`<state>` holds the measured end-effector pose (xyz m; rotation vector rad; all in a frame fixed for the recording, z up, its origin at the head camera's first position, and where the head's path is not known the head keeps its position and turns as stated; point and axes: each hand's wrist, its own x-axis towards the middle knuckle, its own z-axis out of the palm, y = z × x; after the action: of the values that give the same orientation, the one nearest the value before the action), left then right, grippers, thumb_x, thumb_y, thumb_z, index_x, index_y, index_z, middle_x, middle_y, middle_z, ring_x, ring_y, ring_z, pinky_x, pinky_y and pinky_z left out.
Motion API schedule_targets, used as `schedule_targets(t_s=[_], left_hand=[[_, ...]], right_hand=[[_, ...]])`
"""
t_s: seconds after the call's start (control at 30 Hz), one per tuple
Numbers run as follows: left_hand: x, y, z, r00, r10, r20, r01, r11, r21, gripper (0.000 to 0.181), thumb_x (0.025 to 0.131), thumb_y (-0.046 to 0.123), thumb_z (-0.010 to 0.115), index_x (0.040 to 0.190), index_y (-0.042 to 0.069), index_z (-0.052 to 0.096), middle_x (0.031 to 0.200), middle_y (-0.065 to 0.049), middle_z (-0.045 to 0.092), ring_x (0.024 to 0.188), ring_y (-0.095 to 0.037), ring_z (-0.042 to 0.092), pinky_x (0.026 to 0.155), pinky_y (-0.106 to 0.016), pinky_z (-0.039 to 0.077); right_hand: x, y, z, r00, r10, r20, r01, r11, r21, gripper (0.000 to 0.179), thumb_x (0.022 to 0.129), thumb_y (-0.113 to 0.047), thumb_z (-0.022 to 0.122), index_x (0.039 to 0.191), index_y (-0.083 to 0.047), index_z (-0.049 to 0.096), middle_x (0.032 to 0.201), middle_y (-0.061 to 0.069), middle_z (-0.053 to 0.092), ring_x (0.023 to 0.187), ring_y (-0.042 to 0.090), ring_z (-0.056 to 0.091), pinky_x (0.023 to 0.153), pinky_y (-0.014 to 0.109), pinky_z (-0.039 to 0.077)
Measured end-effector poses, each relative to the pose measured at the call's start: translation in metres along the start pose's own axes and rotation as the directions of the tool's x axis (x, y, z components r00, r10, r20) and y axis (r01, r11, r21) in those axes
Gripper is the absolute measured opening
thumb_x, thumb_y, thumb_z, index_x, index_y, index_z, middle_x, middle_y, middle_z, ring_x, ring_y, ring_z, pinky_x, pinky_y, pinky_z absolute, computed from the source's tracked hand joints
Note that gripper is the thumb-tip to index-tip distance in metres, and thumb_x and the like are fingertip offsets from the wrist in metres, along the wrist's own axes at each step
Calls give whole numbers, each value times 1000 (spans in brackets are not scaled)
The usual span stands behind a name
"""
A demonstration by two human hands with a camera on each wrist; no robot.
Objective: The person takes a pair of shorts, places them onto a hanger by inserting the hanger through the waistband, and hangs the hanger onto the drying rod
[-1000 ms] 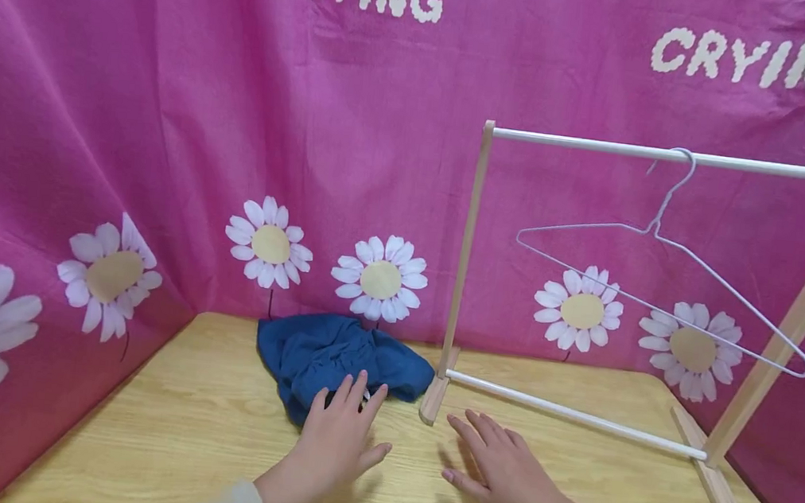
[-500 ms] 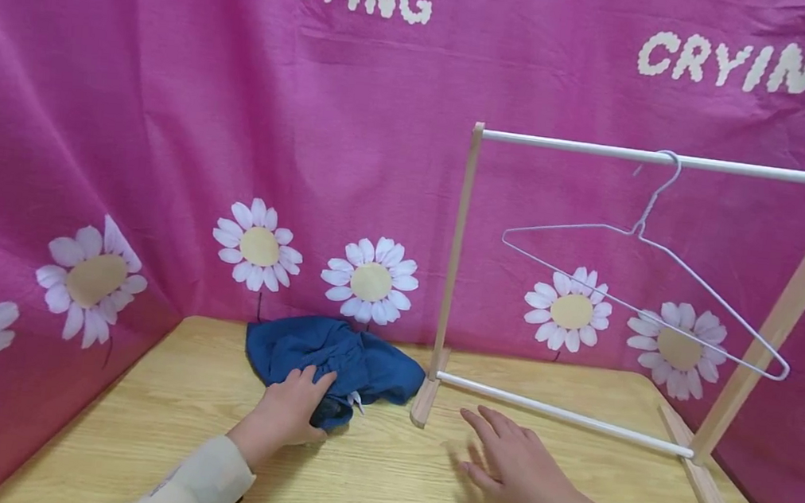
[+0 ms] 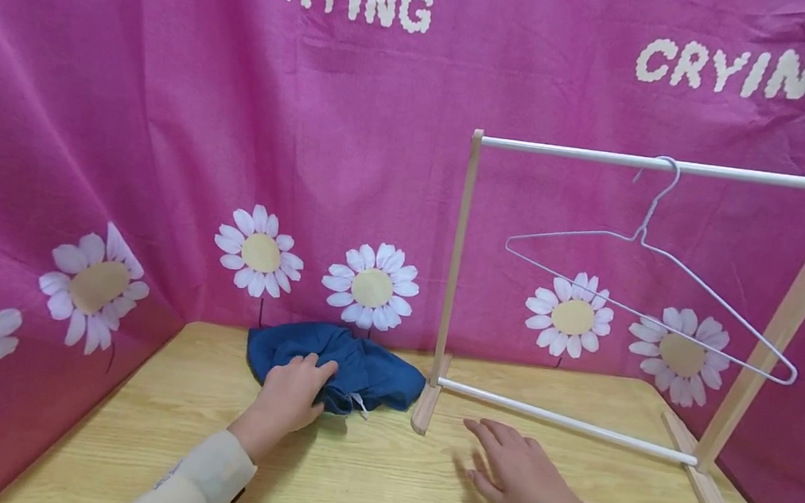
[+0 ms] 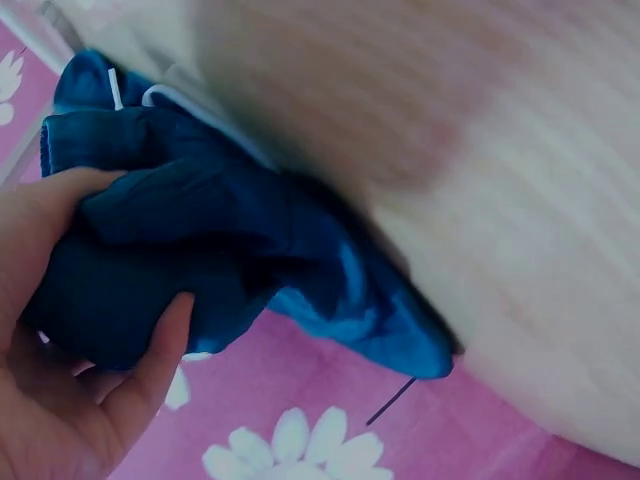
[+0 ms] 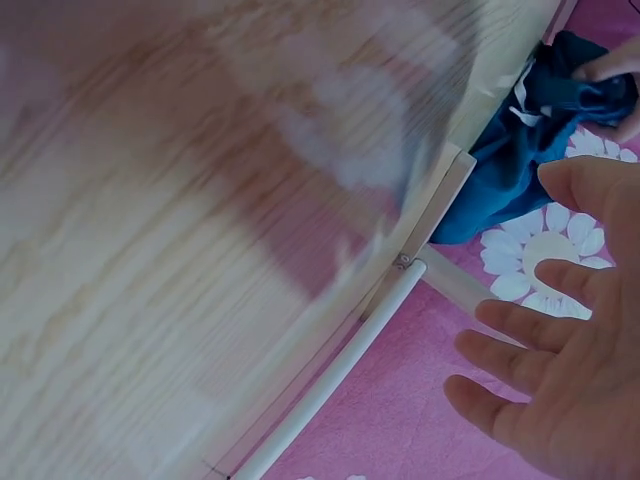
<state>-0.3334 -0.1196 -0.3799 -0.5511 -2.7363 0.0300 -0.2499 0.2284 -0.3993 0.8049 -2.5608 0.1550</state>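
A crumpled dark blue garment (image 3: 374,369) with a white drawstring lies at the back left of the table. My left hand (image 3: 287,395) grips its near edge. In the left wrist view, thumb and fingers of the left hand (image 4: 60,400) pinch a fold of the garment (image 4: 200,215), and the white cord (image 4: 205,112) shows beyond it. My right hand (image 3: 522,479) hovers over the table in front of the rack, fingers loosely bent and holding nothing. In the right wrist view, the right hand (image 5: 570,370) has its fingers spread apart.
A small clothes rack with wooden posts (image 3: 455,264) and white rods stands on the right of the wooden table (image 3: 382,481). From its top rod (image 3: 562,151) hangs a bare wire hanger (image 3: 655,243). A pink flowered curtain (image 3: 352,167) closes off the back and left.
My left hand has moved left onto the garment and taken hold of its near edge, which is now lifted a little. The right hand stays nearly in place.
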Motion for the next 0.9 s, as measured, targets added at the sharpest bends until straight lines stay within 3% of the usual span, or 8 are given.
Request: schedule_targets(t_s=[0.17,0.4,0.67,0.9], left_hand=[[5,0,-21,987,7,-158,-13,999,-38,48,78,23,89,121,16,69,105,-11,68,91,-26,63,67,-44,61],[6,15,-55,943,46,-331,-84,991,-103,42,83,19,84,121,20,69,102,-6,65,89,-21,60,63,-38,59],[10,33,-81,898,95,-429,-161,980,-119,39,83,20,82,120,21,69,107,-6,68,95,-22,64,59,-40,59],[17,39,-102,856,103,-506,-194,973,-129,35,83,18,81,117,20,70,106,-5,68,93,-22,66,58,-41,59]], right_hand=[[2,2,0,1000,-1,3,1,1000,6,58,87,-27,78,137,-6,57,128,14,65,117,33,63,82,54,55],[6,2,-2,1000,3,0,-3,1000,21,56,88,-26,77,137,-7,58,127,13,65,117,32,63,84,53,55],[6,-1,-4,1000,6,-12,-6,999,40,54,89,-25,77,137,-7,58,127,11,66,116,30,64,85,53,54],[9,0,-6,993,-37,-110,43,998,52,53,86,-20,79,134,-7,59,122,9,67,110,26,67,80,50,55]])
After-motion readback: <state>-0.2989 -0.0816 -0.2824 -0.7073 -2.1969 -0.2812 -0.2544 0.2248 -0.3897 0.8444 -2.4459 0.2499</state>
